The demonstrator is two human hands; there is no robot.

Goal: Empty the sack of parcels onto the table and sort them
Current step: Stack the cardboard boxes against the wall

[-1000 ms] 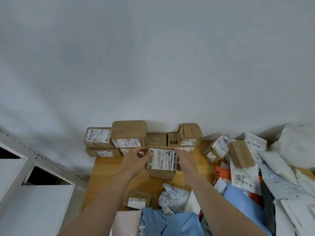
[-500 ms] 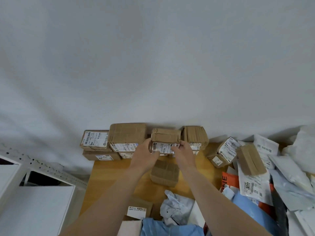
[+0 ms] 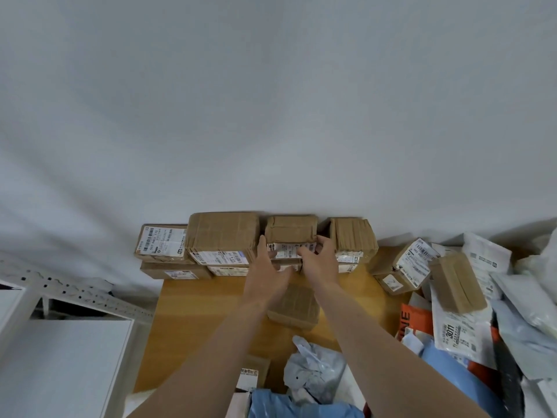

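Parcel: small box point(image 3: 291, 230), just beyond both hands. Left hand point(image 3: 266, 262) loose, thumb on its side; right hand point(image 3: 320, 257) pinches its corner. I'd square it flush, then release.

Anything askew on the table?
Yes. Right of the neat wall row, a labelled box sits tilted and a plain box leans on the mailers. The held box sits square.
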